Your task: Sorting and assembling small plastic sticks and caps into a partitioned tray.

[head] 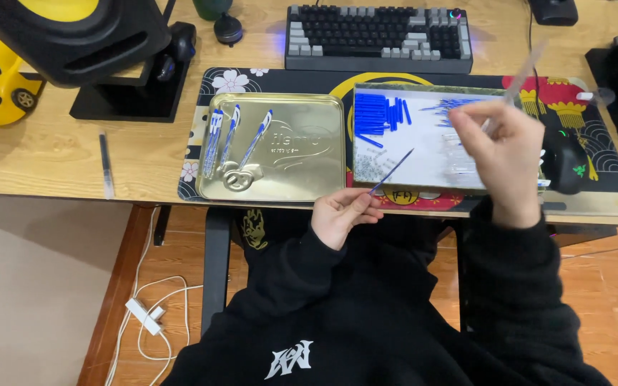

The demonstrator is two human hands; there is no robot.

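Even, bright indoor light, glare on gold tin lid [302, 154], right hand [502, 154] motion-blurred, edges slightly bowed

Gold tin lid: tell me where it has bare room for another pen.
The gold tin lid is bare across its right half, between the three pens and the white tray. Its left side is crowded. The left hand holds a refill beside it.

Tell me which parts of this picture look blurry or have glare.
Head view: the right hand and the clear pen barrel it holds are motion-blurred; the left hand with its blue refill is sharper; the gold tin lid shows soft glare.
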